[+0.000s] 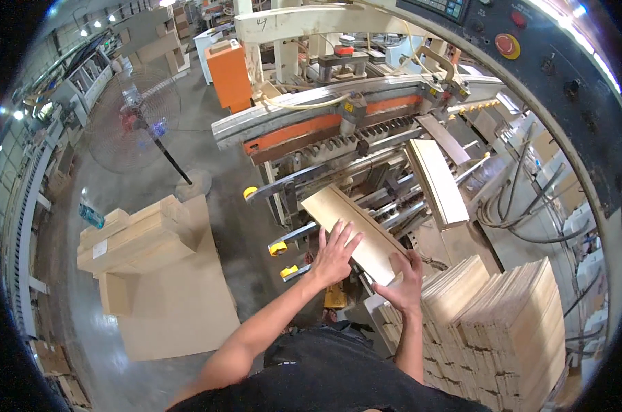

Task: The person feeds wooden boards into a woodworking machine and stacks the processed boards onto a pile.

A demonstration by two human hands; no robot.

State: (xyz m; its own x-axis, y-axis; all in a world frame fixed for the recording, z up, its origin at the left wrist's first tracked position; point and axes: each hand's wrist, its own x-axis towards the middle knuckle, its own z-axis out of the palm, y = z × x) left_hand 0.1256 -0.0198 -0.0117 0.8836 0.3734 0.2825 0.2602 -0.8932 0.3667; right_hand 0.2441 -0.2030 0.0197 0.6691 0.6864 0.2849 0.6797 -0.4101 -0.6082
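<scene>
A long pale wooden board (pixel 348 218), perhaps the top of a short stack, lies slanting across the machine's rails in front of me. My left hand (pixel 336 257) rests on its left side, fingers spread flat over the surface. At the board's near end is my right hand (pixel 402 283), thumb and fingers wide apart about the end corner. The underside of the board is hidden. Farther right, a second stack of white-faced boards (pixel 438 182) lies across the same rails.
Tall stacks of thin wooden boards (pixel 510 316) stand at my right. A control panel (pixel 565 75) with a red button arches overhead. Rails with yellow end caps (pixel 278 248) stick out leftward. On the left are piled wooden pieces (pixel 143 237) on a brown sheet (pixel 180 309) and a fan (pixel 134 120).
</scene>
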